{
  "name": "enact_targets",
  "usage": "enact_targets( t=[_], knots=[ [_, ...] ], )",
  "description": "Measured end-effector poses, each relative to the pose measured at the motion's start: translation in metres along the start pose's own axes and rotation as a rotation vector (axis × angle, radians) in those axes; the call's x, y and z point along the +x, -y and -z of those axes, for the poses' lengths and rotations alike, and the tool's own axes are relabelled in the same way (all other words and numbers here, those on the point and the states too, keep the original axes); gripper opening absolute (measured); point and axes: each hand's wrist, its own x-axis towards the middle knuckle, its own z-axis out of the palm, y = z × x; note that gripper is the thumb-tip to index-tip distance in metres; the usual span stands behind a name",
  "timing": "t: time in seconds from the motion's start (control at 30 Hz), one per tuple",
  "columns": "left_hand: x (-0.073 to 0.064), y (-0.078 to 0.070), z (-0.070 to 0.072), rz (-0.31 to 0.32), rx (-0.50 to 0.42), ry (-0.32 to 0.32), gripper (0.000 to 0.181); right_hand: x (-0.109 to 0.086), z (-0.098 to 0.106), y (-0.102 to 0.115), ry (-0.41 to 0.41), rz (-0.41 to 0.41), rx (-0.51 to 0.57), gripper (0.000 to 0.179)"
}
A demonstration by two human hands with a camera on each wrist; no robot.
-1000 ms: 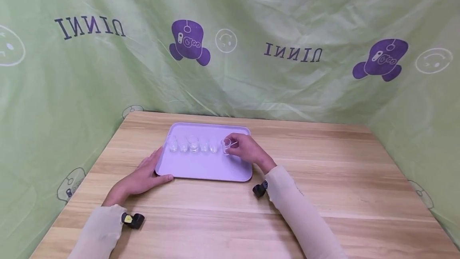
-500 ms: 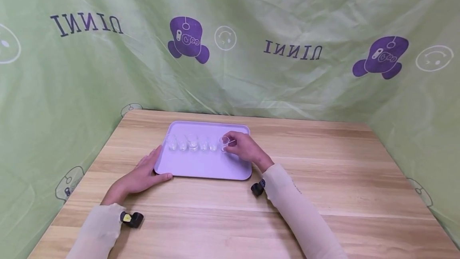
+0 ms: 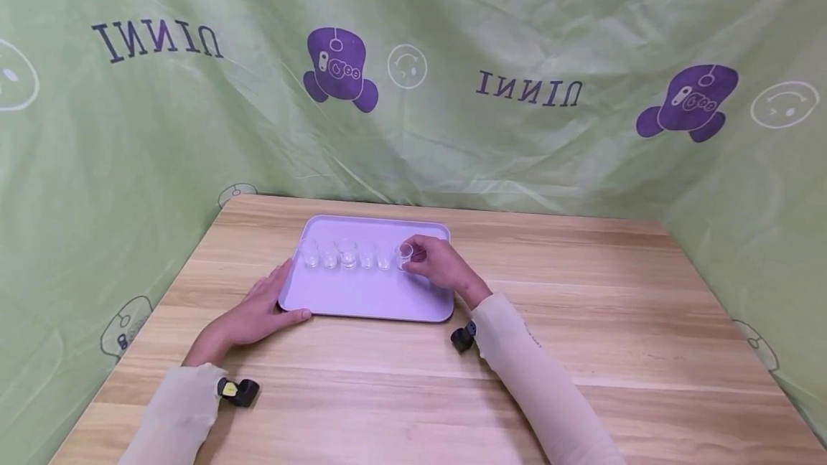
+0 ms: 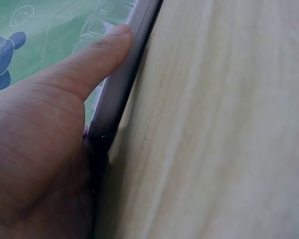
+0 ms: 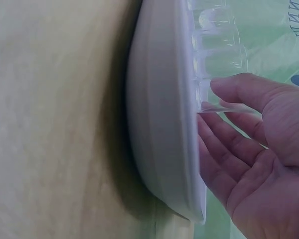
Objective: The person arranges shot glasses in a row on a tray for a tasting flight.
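A lilac tray (image 3: 368, 300) bears a row of several small clear shot glasses (image 3: 348, 258), all upright. My right hand (image 3: 441, 264) pinches the glass (image 3: 404, 257) at the row's right end between thumb and fingers, its base low over the tray. In the right wrist view that hand (image 5: 259, 134) curves around the glass from the side, the other glasses (image 5: 222, 62) lined up beyond. At the tray's front left corner lies my left hand (image 3: 255, 318), fingers straight along the left side. Its thumb (image 4: 97, 59) rests on the front rim in the left wrist view.
The tray stands toward the back of a wood-grain table (image 3: 362, 393). Green printed cloth (image 3: 413, 142) hangs behind the table and along both sides. A black wrist camera (image 3: 462, 338) sits at the right sleeve, another camera (image 3: 245, 393) at the left.
The glass in my right hand has shifted very slightly, still at the row's right end. My left hand stays at the tray's corner; the whole view drifts slightly.
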Motion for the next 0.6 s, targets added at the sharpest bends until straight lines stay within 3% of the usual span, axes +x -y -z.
enact_targets(
  t=[0.33, 0.6],
  knots=[
    [0.000, 0.008, -0.006, -0.060, -0.030, -0.054, 0.106, -0.001, -0.001, 0.002, -0.004, -0.012, -0.025, 0.019],
    [0.003, 0.015, -0.009, -0.009, -0.007, -0.035, 0.109, 0.000, -0.003, 0.001, 0.000, -0.014, -0.060, 0.018]
  ],
)
